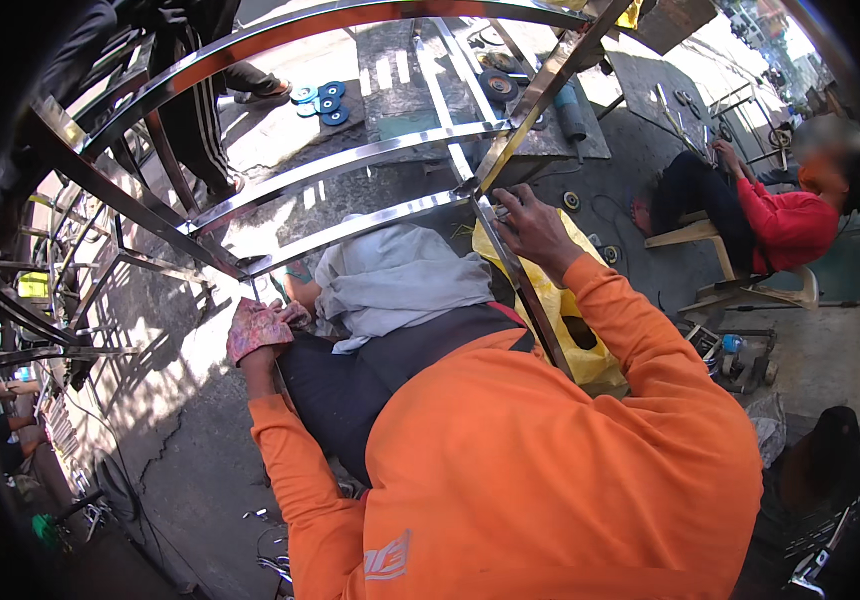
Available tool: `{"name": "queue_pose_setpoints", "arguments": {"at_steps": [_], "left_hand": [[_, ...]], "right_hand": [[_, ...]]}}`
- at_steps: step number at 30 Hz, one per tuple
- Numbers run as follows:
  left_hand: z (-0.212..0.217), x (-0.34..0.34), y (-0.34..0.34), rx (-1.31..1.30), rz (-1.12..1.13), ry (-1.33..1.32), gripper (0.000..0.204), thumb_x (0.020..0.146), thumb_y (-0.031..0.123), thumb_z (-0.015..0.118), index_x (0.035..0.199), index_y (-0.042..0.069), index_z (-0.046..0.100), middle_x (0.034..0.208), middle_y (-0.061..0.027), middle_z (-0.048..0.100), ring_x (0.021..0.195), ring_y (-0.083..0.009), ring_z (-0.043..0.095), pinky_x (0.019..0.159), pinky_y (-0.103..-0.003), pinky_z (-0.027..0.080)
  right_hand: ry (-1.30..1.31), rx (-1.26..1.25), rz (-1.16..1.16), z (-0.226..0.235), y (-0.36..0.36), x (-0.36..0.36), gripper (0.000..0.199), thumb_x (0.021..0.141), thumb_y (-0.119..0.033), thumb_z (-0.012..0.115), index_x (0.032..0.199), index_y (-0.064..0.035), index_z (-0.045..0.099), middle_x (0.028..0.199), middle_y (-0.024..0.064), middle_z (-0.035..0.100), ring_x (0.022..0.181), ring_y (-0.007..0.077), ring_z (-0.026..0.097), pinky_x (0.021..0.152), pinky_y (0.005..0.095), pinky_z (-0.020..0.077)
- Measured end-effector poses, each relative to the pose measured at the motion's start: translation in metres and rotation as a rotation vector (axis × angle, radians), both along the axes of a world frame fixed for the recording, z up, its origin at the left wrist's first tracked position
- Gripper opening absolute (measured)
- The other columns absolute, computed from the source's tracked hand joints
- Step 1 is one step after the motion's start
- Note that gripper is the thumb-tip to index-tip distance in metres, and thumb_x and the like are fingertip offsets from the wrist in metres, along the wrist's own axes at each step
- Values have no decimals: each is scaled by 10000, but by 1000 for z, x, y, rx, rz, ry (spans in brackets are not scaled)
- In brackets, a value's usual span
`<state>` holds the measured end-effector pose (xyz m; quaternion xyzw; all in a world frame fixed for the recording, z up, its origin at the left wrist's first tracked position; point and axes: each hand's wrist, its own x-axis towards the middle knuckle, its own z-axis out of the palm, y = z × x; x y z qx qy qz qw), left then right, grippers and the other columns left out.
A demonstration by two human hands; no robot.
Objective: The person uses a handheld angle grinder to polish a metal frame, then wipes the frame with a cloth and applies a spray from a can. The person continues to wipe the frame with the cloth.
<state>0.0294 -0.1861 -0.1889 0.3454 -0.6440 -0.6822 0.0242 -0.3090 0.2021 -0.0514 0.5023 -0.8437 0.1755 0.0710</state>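
Polished metal-tube frame (390, 217) stands in front of the seated person, its crossbars running from the left side to a joint on the right, with one upright sloping down from that joint toward the lap. The two hands are well apart. The left hand (260, 330), covered in mottled pink cloth or a glove, is at the frame's lower left corner with its fingers bent; whether it grips the tube cannot be told. The right hand (535, 235) is bare, its bent fingers at the upright just below the joint; whether they are clamped around it cannot be told.

Grey cloth (405, 275) lies bunched over the person's lap. Beside the upright, and partly behind it, is a yellow plastic sack (557, 300). Blue abrasive discs (330, 104) sit in a cluster on the ground beyond the crossbars. A grey cylindrical power tool (570, 112) lies to the right of the frame's upper part.

At right, a co-worker in a red top (785, 225) sits on a pale chair (712, 245). At upper left, a second person in dark, white-striped trousers (190, 110) stands behind the frame, the upper body mostly out of view.
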Motion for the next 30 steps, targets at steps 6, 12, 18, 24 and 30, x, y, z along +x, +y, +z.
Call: {"name": "queue_pose_setpoints", "arguments": {"at_steps": [6, 12, 18, 24, 30], "left_hand": [[12, 0, 15, 120, 173, 189, 262, 1017, 128, 394, 1211, -49, 385, 1286, -392, 483, 1221, -528, 491, 1050, -681, 394], [8, 5, 5, -51, -2, 117, 263, 957, 82, 427, 1171, -60, 481, 1286, -294, 580, 1150, -408, 603, 1005, -518, 494], [-13, 8, -11, -523, -246, -34, 317, 914, 112, 469, 1177, -47, 546, 1283, -208, 628, 1116, -343, 648, 1015, -414, 506], [-14, 10, -8, -321, -110, -74, 415, 899, 148, 455, 1280, 57, 593, 1334, -82, 628, 1159, -263, 625, 1000, -334, 508], [-12, 9, -18, -712, -496, -131, 403, 928, 146, 444, 1294, 53, 586, 1349, -77, 612, 1187, -237, 603, 1016, -340, 490]], "right_hand": [[-34, 82, -23, -30, -24, -13, 484, 866, -247, 696, 1287, -117, 496, 1079, 195, 532, 797, 399, 654, 660, 468, 548], [-32, 67, -83, -40, -32, -16, 445, 882, -264, 678, 1258, -114, 493, 1073, 212, 526, 838, 419, 647, 670, 477, 552], [-69, 71, -82, -37, -30, -17, 454, 880, -253, 690, 1263, -114, 489, 1096, 206, 527, 844, 424, 645, 685, 486, 541], [-111, 16, -4, -27, -23, -18, 427, 874, -263, 673, 1239, -125, 497, 1046, 176, 529, 826, 387, 655, 677, 471, 556], [-34, -8, -85, -30, -26, -14, 413, 869, -254, 678, 1224, -127, 508, 1037, 167, 528, 821, 380, 655, 665, 464, 555]]}}
